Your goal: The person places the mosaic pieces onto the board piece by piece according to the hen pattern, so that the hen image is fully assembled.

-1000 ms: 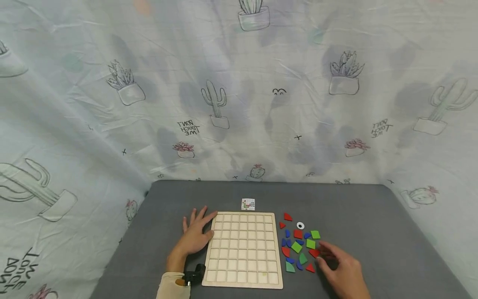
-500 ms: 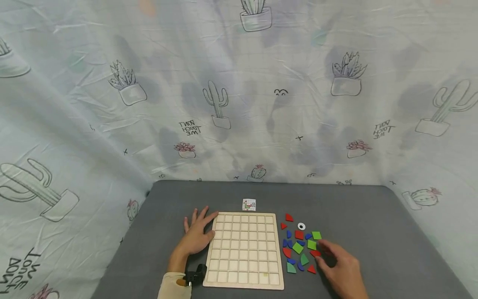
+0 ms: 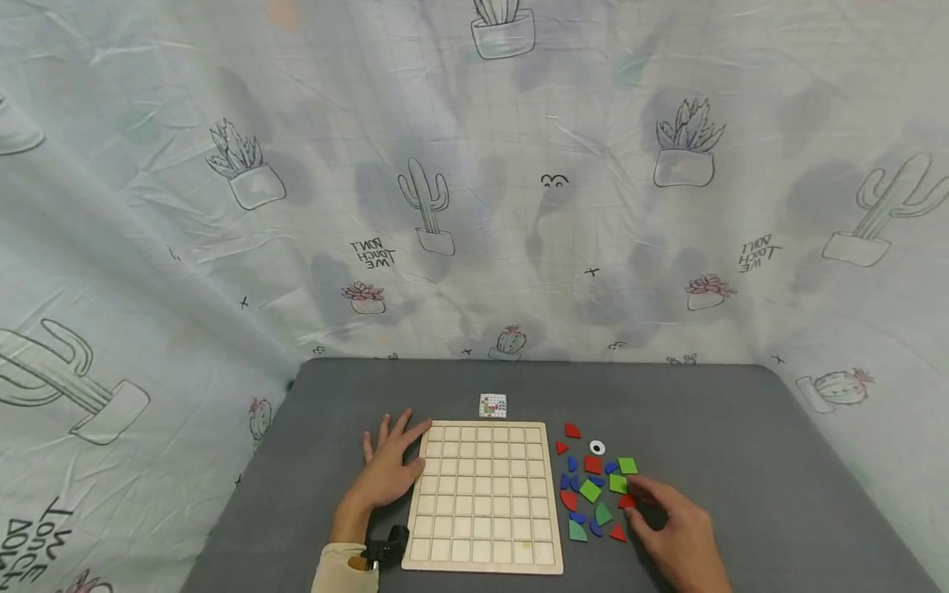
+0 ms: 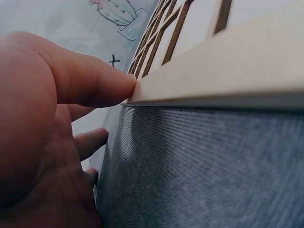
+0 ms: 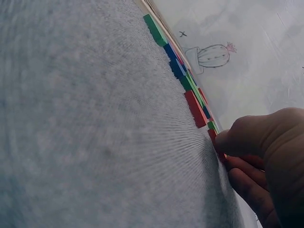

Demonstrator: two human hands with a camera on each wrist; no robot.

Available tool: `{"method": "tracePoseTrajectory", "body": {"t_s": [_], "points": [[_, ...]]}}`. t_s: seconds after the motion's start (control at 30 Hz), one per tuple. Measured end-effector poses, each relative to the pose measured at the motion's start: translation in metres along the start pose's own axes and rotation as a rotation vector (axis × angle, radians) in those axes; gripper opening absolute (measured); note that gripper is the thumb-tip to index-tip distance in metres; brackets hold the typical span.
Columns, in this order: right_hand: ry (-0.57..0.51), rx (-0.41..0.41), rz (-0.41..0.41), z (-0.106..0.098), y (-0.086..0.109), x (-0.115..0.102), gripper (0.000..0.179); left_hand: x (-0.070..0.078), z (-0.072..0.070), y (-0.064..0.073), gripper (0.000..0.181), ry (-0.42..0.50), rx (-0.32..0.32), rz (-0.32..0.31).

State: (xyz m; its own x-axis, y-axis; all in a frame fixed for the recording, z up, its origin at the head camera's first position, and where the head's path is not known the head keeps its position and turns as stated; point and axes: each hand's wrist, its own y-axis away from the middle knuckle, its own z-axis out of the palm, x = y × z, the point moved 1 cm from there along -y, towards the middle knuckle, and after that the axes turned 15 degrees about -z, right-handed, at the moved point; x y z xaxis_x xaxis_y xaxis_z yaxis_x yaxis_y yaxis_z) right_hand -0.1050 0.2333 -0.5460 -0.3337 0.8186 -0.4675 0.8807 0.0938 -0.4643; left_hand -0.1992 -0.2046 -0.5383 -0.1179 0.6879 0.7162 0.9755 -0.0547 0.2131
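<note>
A wooden grid board (image 3: 482, 568) with rows of square recesses lies on the grey table. At its left edge, my left hand (image 3: 384, 473) rests with fingers spread, the thumb and forefinger touching the frame. In the left wrist view, the thumb (image 4: 102, 85) presses the board's side (image 4: 213, 80). To the right of the board, my right hand (image 3: 678, 527) pinches a small flat red piece (image 3: 626, 501) between thumb and fingers, low at the tabletop. The right wrist view shows that red piece (image 5: 213, 137) at the thumb tip; its full outline is hidden.
Several flat pieces lie loose between board and right hand: green squares (image 3: 590, 491), a red square (image 3: 593, 464), a green quarter-circle (image 3: 577, 531), blue half-rounds (image 3: 577, 518) and a white ring-like disc (image 3: 596, 447). A small printed pattern card (image 3: 493, 405) lies behind the board.
The red piece at my right fingertips has turned and shifted slightly as thumb and fingers closed on it. My left hand stays on the board's edge.
</note>
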Motion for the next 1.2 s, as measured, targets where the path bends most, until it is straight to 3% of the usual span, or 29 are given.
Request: {"method": "tracePoseTrajectory", "body": {"t_s": [0.1, 0.43, 0.7, 0.93, 1.2], "points": [[-0.004, -0.011, -0.003, 0.0, 0.0, 0.0, 0.047, 0.0, 0.0, 0.0, 0.063, -0.002, 0.001, 0.0], [0.021, 0.074, -0.076, -0.002, 0.003, 0.004, 0.05, 0.0, 0.002, -0.002, 0.063, -0.014, -0.004, -0.001], [0.014, 0.09, -0.172, -0.009, -0.012, -0.012, 0.048, 0.0, -0.002, 0.002, 0.064, -0.093, 0.012, -0.035], [-0.106, 0.11, -0.346, 0.005, -0.039, -0.034, 0.05, -0.002, -0.003, 0.002, 0.064, -0.085, -0.005, -0.027], [-0.307, 0.036, -0.478, 0.036, -0.076, -0.062, 0.043, -0.004, -0.001, 0.004, 0.064, -0.057, 0.005, -0.015]]}}
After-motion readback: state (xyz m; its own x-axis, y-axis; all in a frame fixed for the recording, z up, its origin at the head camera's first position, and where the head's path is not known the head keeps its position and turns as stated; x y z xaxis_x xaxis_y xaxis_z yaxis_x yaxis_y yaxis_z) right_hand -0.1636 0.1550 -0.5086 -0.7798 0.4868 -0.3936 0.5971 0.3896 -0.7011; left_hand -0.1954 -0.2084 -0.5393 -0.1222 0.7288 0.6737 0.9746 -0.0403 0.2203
